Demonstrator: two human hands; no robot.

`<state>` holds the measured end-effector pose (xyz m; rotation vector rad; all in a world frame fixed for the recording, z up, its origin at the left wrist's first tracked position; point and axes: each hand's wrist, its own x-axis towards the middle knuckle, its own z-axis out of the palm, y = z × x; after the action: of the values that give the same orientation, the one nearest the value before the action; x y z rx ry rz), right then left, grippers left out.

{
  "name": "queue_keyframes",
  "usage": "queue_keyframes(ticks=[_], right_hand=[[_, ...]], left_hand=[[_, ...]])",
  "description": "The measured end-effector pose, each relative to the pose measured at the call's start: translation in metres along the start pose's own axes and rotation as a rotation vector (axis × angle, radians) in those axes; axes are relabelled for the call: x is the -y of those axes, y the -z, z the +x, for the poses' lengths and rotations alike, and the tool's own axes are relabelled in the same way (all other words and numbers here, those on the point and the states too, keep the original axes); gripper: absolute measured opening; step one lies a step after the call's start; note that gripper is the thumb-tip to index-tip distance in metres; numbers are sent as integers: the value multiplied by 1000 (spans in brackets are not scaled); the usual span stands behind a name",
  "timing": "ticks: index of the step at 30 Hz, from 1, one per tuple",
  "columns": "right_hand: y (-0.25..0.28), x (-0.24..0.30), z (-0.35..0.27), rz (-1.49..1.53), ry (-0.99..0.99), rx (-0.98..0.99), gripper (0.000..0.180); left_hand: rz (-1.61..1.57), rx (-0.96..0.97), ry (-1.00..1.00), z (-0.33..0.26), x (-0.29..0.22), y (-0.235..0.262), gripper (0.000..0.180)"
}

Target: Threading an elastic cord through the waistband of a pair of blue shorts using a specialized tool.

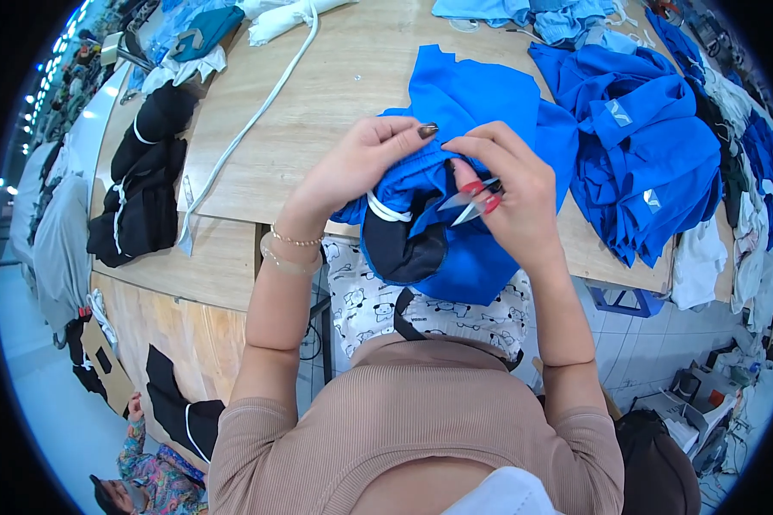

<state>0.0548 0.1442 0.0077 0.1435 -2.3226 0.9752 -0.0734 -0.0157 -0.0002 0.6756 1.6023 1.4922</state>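
A bright blue garment [472, 86] lies bunched at the table's front edge, partly hanging over my lap. Its gathered, elastic-looking edge is pinched between the thumb and fingers of my left hand [352, 167]. Close beside it, my right hand [524, 193] touches the same edge with its fingertips. Small red-handled thread snips [489, 204] are tucked in that right hand, blades pointing down and left over the cloth. Below my hands, a black inner part [404, 249] of the garment shows, with a white band [388, 209] looped beside it.
A heap of blue garments [644, 146] lies to the right. Black bundles tied with white bands [146, 184] sit left, beside a long white cord [249, 120]. Light blue cloth [567, 19] is at the back. Another person [159, 476] is at the lower left.
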Motion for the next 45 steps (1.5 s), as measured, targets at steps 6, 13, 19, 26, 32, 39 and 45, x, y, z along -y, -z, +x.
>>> queue_keyframes(ticks=[6,13,19,26,32,39,45], right_hand=[[18,10,15,171,-134,29,16],[23,18,16,781,-456,-68,7],[27,10,13,751,-394,-109,4],[22,-17,2,728,-416,14,4],[39,-71,-80,280,-782,-390,15],[29,-120,-159,-569,-860,-251,21],[39,-129,-154,-793,-717,-258,35]], left_hand=[[558,-73,-710,-1,-22,-30,74],[-78,-37,-372,3,-1,-62,42],[-31,184,-130,3,7,-55,19],[-132,224,-126,18,38,-62,14],[-52,-387,-297,0,61,16,23],[-113,-886,-736,-40,-4,51,15],[5,-555,-719,8,51,-40,12]])
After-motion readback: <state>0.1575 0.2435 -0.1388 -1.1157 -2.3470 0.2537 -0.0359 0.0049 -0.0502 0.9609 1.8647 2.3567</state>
